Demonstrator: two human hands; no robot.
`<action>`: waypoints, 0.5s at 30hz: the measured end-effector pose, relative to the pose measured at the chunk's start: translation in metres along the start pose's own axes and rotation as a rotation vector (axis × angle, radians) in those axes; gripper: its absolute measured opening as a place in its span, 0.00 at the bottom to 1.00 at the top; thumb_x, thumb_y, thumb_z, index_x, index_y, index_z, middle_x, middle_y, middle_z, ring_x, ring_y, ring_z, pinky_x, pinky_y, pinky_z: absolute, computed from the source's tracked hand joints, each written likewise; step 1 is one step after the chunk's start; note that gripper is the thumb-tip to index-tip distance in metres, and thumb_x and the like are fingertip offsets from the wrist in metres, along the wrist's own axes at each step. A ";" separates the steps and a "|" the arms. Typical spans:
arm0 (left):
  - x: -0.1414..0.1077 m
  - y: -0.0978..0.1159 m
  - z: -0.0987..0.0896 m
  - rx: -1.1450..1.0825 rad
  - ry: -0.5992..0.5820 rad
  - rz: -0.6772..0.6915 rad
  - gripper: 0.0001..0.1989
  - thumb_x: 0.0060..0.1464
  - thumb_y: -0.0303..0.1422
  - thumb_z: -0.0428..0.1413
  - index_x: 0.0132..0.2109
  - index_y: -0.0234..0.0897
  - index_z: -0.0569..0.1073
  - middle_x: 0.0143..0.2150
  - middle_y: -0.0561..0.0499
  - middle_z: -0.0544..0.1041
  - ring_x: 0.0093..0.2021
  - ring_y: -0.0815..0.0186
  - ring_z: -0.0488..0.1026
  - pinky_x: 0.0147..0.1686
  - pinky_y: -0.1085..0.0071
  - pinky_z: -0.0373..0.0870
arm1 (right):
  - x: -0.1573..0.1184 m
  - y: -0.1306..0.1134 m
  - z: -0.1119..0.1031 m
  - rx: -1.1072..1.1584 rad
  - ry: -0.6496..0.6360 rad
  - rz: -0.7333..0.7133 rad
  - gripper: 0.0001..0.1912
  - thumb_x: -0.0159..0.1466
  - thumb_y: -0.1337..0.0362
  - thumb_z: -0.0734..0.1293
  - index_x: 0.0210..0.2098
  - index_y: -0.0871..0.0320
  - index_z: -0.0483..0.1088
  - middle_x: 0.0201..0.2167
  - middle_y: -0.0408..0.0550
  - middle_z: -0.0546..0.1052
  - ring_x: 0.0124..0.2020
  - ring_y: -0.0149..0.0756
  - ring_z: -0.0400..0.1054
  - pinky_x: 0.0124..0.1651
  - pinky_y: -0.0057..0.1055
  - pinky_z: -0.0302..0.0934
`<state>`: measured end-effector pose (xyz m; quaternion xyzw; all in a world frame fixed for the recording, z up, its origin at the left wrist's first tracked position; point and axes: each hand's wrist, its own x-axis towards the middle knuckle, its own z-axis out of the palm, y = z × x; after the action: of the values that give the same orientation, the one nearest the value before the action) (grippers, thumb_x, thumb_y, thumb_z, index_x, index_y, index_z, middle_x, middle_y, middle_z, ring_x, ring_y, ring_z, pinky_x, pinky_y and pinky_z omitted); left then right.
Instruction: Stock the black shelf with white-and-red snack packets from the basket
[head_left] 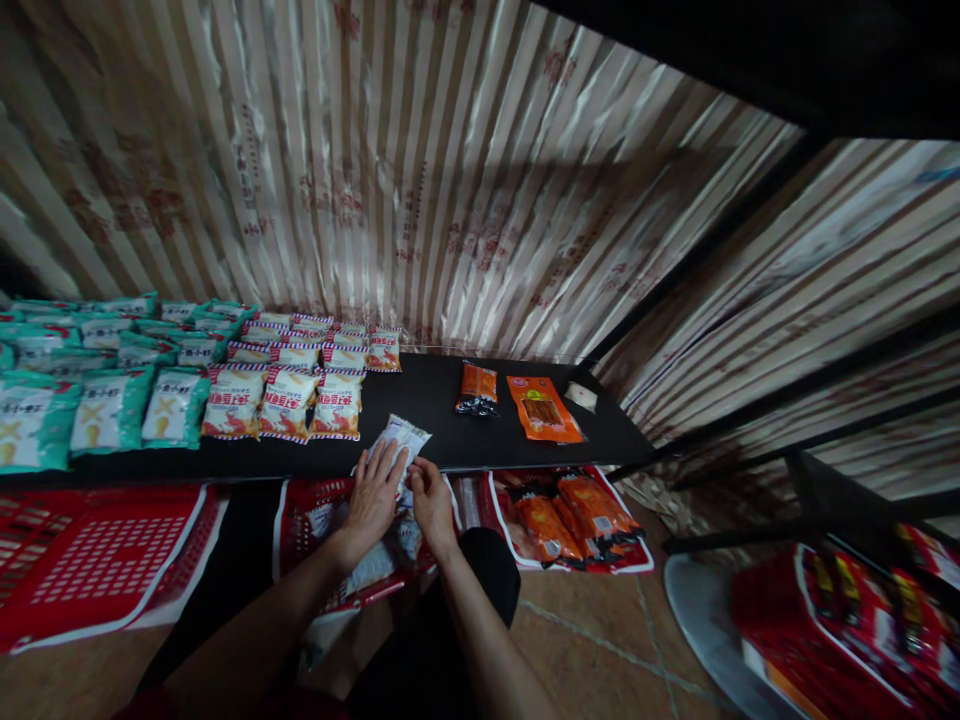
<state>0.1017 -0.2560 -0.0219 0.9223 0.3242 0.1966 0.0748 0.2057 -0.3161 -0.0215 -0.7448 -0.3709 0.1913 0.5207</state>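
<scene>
A white snack bag [405, 436] lies slanted at the front edge of the black shelf. My left hand [373, 492] covers its lower part, fingers long and close together over the wrapper, holding it. To the right, my right hand [433, 502] is curled, thumb and fingers pinched at the bag's lower right edge; its fingertips are partly hidden. Just left of the bag stand several rows of white-and-orange snack bags [337, 403]. Below my hands a red basket [300, 497] holds more white-and-blue packets [375, 566].
Teal snack bags [105, 412] fill the shelf's left end. Orange packets [477, 388], a flat orange packet [543, 408] and a small white item [580, 396] lie on the right. Red baskets [112, 560] stand below; one holds orange packets [551, 525]. A striped curtain [420, 200] hangs behind.
</scene>
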 end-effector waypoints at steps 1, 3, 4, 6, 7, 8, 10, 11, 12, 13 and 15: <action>-0.001 -0.001 -0.002 -0.001 -0.006 0.005 0.31 0.52 0.19 0.43 0.63 0.37 0.56 0.66 0.44 0.55 0.66 0.56 0.48 0.61 0.51 0.48 | 0.000 -0.001 -0.001 -0.042 0.019 -0.049 0.16 0.62 0.64 0.56 0.46 0.60 0.68 0.40 0.52 0.76 0.39 0.37 0.71 0.44 0.35 0.65; -0.003 -0.002 -0.007 -0.011 -0.020 0.017 0.31 0.51 0.19 0.43 0.63 0.37 0.55 0.66 0.44 0.54 0.66 0.57 0.48 0.61 0.51 0.48 | -0.001 -0.002 -0.003 -0.163 0.071 -0.180 0.17 0.61 0.67 0.56 0.48 0.60 0.68 0.44 0.55 0.74 0.45 0.38 0.68 0.50 0.38 0.63; -0.004 -0.003 -0.009 -0.020 -0.029 0.022 0.32 0.51 0.19 0.43 0.64 0.37 0.55 0.66 0.44 0.54 0.66 0.57 0.47 0.62 0.51 0.48 | -0.001 -0.002 -0.005 -0.233 0.084 -0.252 0.19 0.61 0.69 0.56 0.50 0.60 0.67 0.46 0.56 0.73 0.48 0.40 0.66 0.52 0.40 0.61; -0.005 -0.003 -0.015 -0.038 -0.051 0.032 0.32 0.51 0.19 0.43 0.64 0.36 0.54 0.66 0.44 0.54 0.66 0.58 0.46 0.62 0.51 0.48 | -0.002 -0.003 -0.008 -0.370 0.056 -0.382 0.23 0.59 0.72 0.57 0.54 0.60 0.64 0.52 0.57 0.69 0.54 0.41 0.61 0.56 0.44 0.57; -0.006 -0.003 -0.017 -0.046 -0.066 0.038 0.32 0.50 0.19 0.42 0.64 0.36 0.54 0.66 0.44 0.54 0.66 0.58 0.46 0.62 0.51 0.49 | -0.002 -0.003 -0.009 -0.434 0.018 -0.440 0.26 0.59 0.73 0.56 0.57 0.60 0.61 0.55 0.57 0.66 0.58 0.41 0.57 0.58 0.44 0.55; -0.006 -0.004 -0.019 -0.053 -0.083 0.042 0.33 0.50 0.18 0.42 0.64 0.35 0.54 0.66 0.44 0.54 0.66 0.58 0.46 0.62 0.51 0.49 | -0.002 -0.003 -0.010 -0.494 -0.025 -0.488 0.28 0.58 0.74 0.56 0.58 0.60 0.59 0.58 0.57 0.63 0.61 0.41 0.53 0.59 0.45 0.54; -0.008 -0.004 -0.021 -0.066 -0.114 0.040 0.33 0.49 0.18 0.42 0.64 0.34 0.55 0.66 0.43 0.54 0.66 0.57 0.46 0.61 0.52 0.50 | -0.002 -0.003 -0.013 -0.590 -0.097 -0.557 0.31 0.57 0.76 0.56 0.61 0.61 0.56 0.62 0.56 0.59 0.65 0.41 0.46 0.61 0.45 0.51; -0.009 -0.004 -0.022 -0.074 -0.127 0.038 0.33 0.48 0.17 0.42 0.63 0.33 0.55 0.66 0.43 0.54 0.66 0.57 0.46 0.61 0.52 0.50 | -0.002 -0.003 -0.013 -0.623 -0.119 -0.579 0.32 0.57 0.76 0.56 0.61 0.60 0.54 0.62 0.55 0.58 0.66 0.41 0.43 0.61 0.46 0.50; -0.009 -0.005 -0.023 -0.082 -0.141 0.039 0.34 0.48 0.17 0.42 0.63 0.33 0.55 0.66 0.42 0.54 0.66 0.58 0.46 0.61 0.52 0.50 | -0.001 -0.003 -0.014 -0.645 -0.134 -0.595 0.32 0.57 0.76 0.56 0.62 0.60 0.53 0.63 0.55 0.57 0.66 0.41 0.41 0.61 0.47 0.49; -0.011 -0.005 -0.024 -0.090 -0.153 0.045 0.34 0.47 0.16 0.42 0.63 0.33 0.55 0.66 0.42 0.55 0.66 0.58 0.46 0.61 0.53 0.51 | 0.000 -0.003 -0.015 -0.659 -0.143 -0.608 0.32 0.58 0.76 0.56 0.62 0.59 0.52 0.63 0.54 0.57 0.66 0.42 0.40 0.61 0.48 0.49; -0.013 -0.008 -0.026 -0.106 -0.178 0.072 0.36 0.45 0.15 0.42 0.63 0.34 0.55 0.66 0.43 0.55 0.67 0.59 0.46 0.62 0.53 0.50 | 0.002 -0.003 -0.017 -0.672 -0.167 -0.635 0.32 0.59 0.75 0.56 0.62 0.58 0.52 0.63 0.53 0.57 0.66 0.42 0.40 0.61 0.49 0.48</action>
<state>0.0773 -0.2580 -0.0039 0.9420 0.2720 0.1333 0.1448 0.2171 -0.3250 -0.0118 -0.7039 -0.6624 -0.0485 0.2518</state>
